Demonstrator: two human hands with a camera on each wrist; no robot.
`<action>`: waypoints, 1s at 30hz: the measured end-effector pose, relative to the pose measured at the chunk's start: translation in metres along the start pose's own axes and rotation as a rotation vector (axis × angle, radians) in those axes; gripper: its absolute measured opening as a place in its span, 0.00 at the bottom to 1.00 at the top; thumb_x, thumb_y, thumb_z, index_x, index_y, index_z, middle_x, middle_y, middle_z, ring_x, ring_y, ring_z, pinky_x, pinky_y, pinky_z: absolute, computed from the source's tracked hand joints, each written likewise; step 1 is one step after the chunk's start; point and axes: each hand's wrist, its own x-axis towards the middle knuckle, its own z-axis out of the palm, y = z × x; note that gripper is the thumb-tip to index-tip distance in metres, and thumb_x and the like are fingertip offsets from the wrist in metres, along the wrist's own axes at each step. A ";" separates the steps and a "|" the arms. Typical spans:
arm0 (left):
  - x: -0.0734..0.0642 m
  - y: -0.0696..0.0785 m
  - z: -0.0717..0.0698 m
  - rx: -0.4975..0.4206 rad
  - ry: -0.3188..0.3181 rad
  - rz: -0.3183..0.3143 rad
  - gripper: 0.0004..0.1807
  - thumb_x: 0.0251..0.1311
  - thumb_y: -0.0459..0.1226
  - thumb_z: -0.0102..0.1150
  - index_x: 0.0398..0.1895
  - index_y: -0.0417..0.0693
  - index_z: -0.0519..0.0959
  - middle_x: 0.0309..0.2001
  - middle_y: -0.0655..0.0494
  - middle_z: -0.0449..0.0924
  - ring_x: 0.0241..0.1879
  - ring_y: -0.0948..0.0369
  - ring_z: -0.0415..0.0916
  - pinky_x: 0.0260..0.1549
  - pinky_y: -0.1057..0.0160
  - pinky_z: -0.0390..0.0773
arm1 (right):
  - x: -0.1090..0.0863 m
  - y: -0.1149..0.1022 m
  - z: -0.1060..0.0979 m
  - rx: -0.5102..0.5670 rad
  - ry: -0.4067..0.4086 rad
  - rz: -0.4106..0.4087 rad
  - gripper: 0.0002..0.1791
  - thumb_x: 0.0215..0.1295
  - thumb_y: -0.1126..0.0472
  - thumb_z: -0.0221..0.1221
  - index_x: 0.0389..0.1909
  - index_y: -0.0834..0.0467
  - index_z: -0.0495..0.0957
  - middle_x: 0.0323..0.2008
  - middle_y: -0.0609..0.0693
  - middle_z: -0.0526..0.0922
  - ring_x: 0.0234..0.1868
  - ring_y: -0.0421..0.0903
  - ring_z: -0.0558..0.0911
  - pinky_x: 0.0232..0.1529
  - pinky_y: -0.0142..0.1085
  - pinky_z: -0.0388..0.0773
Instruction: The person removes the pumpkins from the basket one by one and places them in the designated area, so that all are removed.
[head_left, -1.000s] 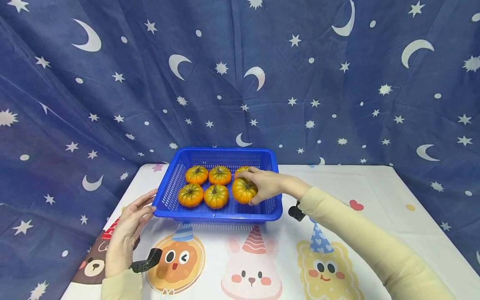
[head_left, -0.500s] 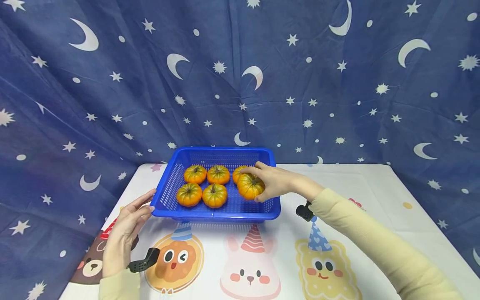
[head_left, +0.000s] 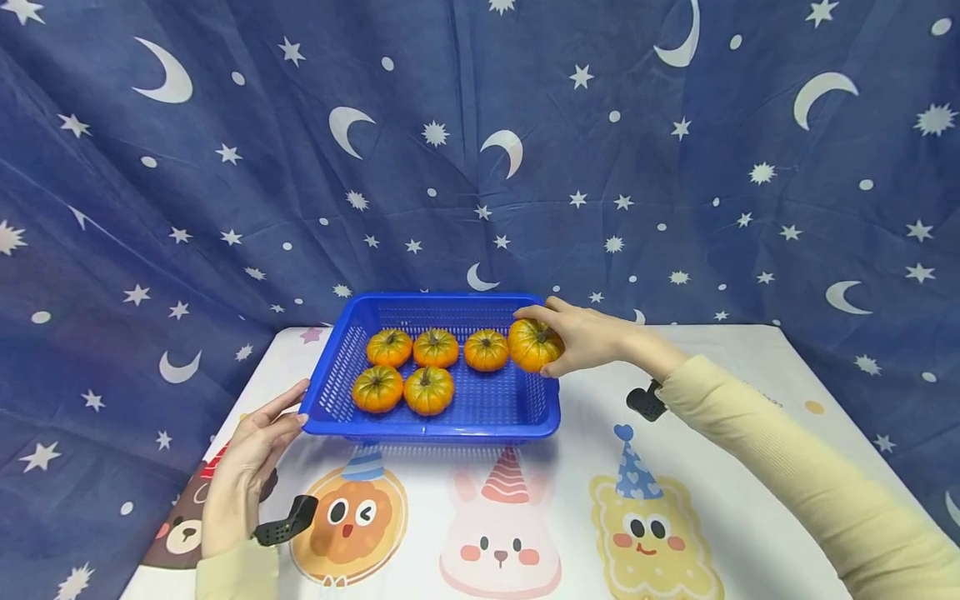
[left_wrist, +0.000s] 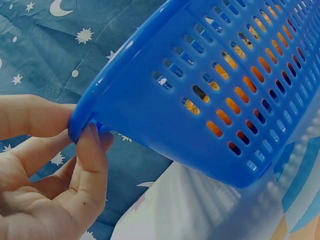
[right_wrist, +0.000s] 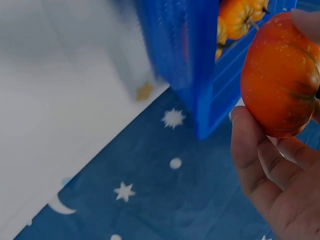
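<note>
A white worktop (head_left: 735, 342) spreads across the lower frame, bearing a blue basket (head_left: 424, 430) at centre. The left hand (head_left: 251, 450) pinches the basket's left rim. The right hand (head_left: 588, 337), nearer the held pumpkin (head_left: 532, 346), has its fingers clamped round it; the pumpkin lies left of the palm, by the basket's right end, and looks squat, ribbed, broader than tall, orange-yellow, with a stubby stem.

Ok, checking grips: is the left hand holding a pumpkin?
No, the left hand pinches the blue basket's rim.
</note>
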 end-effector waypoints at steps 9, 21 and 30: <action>-0.002 0.007 0.002 0.076 0.050 -0.080 0.30 0.60 0.25 0.55 0.67 0.51 0.69 0.42 0.71 0.82 0.38 0.71 0.81 0.44 0.78 0.76 | -0.014 0.030 -0.013 -0.004 0.029 0.093 0.45 0.49 0.52 0.69 0.70 0.44 0.60 0.54 0.57 0.69 0.47 0.52 0.76 0.47 0.46 0.79; -0.001 0.003 -0.003 0.116 -0.014 -0.055 0.30 0.63 0.28 0.54 0.70 0.46 0.65 0.50 0.74 0.77 0.49 0.76 0.76 0.48 0.79 0.73 | -0.026 0.065 0.001 0.005 0.077 0.137 0.44 0.49 0.53 0.67 0.69 0.48 0.60 0.53 0.60 0.69 0.44 0.53 0.76 0.44 0.47 0.78; -0.001 0.001 -0.003 0.112 -0.005 -0.063 0.29 0.63 0.28 0.54 0.69 0.47 0.67 0.48 0.73 0.79 0.48 0.75 0.76 0.49 0.78 0.73 | -0.027 0.082 0.022 0.030 0.119 0.177 0.44 0.49 0.51 0.67 0.69 0.48 0.60 0.51 0.61 0.71 0.44 0.54 0.76 0.44 0.49 0.75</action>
